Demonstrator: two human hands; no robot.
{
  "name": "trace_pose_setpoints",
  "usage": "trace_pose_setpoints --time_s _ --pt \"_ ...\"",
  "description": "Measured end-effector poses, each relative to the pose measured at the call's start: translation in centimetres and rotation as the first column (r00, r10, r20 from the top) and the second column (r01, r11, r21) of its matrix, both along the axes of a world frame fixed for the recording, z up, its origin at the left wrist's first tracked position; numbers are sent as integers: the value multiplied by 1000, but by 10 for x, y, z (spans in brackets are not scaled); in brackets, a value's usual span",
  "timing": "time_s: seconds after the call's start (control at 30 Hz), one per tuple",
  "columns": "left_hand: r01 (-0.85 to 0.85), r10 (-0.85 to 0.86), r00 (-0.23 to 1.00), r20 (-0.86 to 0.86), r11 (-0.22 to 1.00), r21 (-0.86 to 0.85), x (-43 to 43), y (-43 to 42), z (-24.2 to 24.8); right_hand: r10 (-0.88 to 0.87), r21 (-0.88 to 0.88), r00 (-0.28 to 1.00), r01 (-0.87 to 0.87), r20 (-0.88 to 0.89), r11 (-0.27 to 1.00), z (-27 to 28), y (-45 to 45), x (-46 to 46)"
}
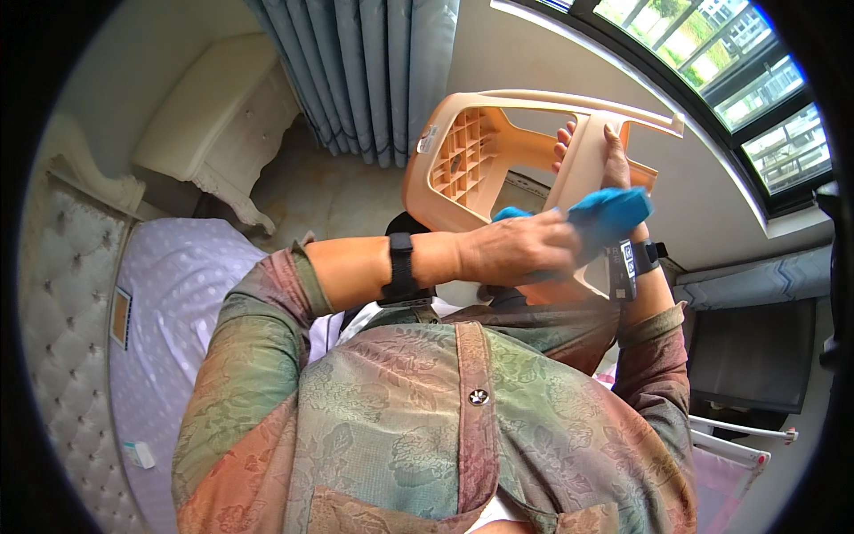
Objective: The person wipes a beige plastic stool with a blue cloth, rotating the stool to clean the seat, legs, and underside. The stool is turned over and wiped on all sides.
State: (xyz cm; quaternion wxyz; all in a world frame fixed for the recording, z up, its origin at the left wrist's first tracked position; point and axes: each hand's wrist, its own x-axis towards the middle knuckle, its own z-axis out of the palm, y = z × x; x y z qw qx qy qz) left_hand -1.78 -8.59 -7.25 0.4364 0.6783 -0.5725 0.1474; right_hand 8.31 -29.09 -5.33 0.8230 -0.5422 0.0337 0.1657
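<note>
A peach plastic stool is held tilted on its side in front of me, with the ribbed underside of its seat facing right. My right hand grips one of its legs, the thumb on the near face and fingertips showing past the other edge. My left hand clutches a blue cloth against the stool near my right wrist. Motion blurs the cloth and the left fingers. Part of the stool's lower end is hidden behind my left hand and forearm.
At left are a bed with a lilac dotted sheet, a tufted headboard and a cream cabinet. A blue curtain hangs ahead. A barred window, dark flat screen and white rail are at right.
</note>
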Motion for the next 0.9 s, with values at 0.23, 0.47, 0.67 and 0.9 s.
trace_pose_setpoints --time_s 0.23,0.47,0.67,0.9 --pt "-378 372 925 -72 899 -221 76 -30 5 1 104 988 -17 152 994 1 11 -42" --pt "-387 352 909 -222 911 -144 95 -42 8 349 -114 937 -344 28 932 12 -1 -101" --pt "-242 252 966 58 960 -143 35 -22 13 394 -456 918 -375 -57 808 9 -26 -134" --pt "-536 532 761 373 838 -101 101 2 9 506 -429 862 -449 22 784 30 -30 -161"
